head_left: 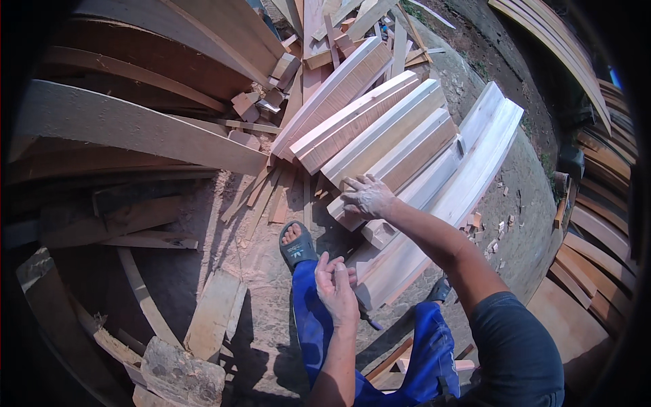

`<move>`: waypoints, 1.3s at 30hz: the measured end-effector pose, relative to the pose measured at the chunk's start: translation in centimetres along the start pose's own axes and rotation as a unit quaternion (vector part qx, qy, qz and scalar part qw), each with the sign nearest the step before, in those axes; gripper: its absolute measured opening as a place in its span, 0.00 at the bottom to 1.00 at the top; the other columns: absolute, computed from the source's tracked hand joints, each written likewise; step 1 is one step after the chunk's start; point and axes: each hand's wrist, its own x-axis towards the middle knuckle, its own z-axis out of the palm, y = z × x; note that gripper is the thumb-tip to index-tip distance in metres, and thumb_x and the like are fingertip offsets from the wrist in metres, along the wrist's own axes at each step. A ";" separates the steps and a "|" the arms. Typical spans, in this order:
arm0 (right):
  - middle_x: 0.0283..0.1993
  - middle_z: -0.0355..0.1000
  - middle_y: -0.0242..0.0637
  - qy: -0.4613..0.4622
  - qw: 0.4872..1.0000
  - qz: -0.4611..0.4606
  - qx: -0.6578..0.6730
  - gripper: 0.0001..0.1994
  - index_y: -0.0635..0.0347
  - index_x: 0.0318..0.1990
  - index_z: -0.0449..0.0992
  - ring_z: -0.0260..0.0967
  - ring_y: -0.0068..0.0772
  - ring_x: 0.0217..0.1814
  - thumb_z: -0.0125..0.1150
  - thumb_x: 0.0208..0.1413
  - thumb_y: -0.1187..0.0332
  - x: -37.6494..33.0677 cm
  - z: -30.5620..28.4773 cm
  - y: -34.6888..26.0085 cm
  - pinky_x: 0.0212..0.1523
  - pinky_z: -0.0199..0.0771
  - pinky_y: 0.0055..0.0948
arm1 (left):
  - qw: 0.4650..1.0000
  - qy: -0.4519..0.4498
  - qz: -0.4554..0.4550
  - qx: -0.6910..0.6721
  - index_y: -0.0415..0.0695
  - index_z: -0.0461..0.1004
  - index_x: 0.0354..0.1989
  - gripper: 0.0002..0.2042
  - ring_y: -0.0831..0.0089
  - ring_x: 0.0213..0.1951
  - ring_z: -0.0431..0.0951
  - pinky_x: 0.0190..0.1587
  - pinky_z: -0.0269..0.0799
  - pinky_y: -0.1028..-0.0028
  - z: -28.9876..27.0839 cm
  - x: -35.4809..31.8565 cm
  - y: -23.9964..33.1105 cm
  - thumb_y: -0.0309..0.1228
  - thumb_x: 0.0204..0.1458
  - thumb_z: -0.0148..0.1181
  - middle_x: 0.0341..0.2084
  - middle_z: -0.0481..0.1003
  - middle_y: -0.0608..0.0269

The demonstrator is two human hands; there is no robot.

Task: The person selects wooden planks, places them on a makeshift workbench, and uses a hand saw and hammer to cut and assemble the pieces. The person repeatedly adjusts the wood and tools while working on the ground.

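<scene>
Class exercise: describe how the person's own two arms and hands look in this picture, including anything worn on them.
Both forearms are bare, with no gloves, watch or rings visible. The right hand is dusted with pale sawdust or powder. A dark blue-grey short sleeve covers the right upper arm. The left hand looks cleaner, and its arm shows no sleeve in view.

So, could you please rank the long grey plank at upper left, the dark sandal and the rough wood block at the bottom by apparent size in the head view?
1. Long grey plank, clearly largest.
2. Rough wood block.
3. Dark sandal, smallest, though the block sits nearer the camera, so that gap is unsure.

Bright blue trousers (315, 325), a dark slide sandal (298, 247) on one foot, dark grey short sleeve (515, 346) at right.
</scene>
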 end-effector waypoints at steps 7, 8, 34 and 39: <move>0.48 0.80 0.50 -0.254 0.952 0.164 0.040 0.15 0.56 0.49 0.78 0.78 0.49 0.56 0.59 0.60 0.58 -6.5 -2.8 -5.6 0.55 0.77 0.47 | 1.000 -0.006 -0.002 -0.013 0.33 0.61 0.68 0.23 0.75 0.39 0.79 0.40 0.78 0.77 0.2 0.2 0.3 0.30 0.67 0.54 0.48 0.75 0.56; 0.46 0.81 0.50 -0.273 0.949 0.155 0.038 0.15 0.56 0.49 0.78 0.79 0.48 0.55 0.58 0.61 0.58 -7.5 -2.7 -4.4 0.54 0.78 0.48 | 1.000 -0.007 -0.001 -0.028 0.33 0.61 0.68 0.23 0.75 0.38 0.79 0.40 0.78 0.78 0.2 0.2 0.5 0.30 0.67 0.54 0.49 0.75 0.56; 0.56 0.70 0.39 0.080 0.986 0.022 -0.143 0.15 0.49 0.52 0.75 0.70 0.47 0.63 0.62 0.57 0.64 12.9 -9.6 -1.4 0.62 0.64 0.61 | 0.987 0.002 -0.095 -0.127 0.37 0.62 0.67 0.23 0.73 0.37 0.79 0.39 0.76 0.75 -0.7 1.8 1.7 0.32 0.67 0.57 0.49 0.73 0.55; 0.50 0.74 0.40 0.026 0.998 0.025 -0.052 0.16 0.55 0.51 0.71 0.75 0.42 0.59 0.64 0.55 0.65 6.5 -11.7 -1.5 0.61 0.71 0.43 | 0.982 0.011 -0.116 -0.146 0.41 0.63 0.66 0.24 0.69 0.39 0.79 0.39 0.75 0.73 -1.6 2.0 -0.4 0.37 0.66 0.58 0.49 0.73 0.56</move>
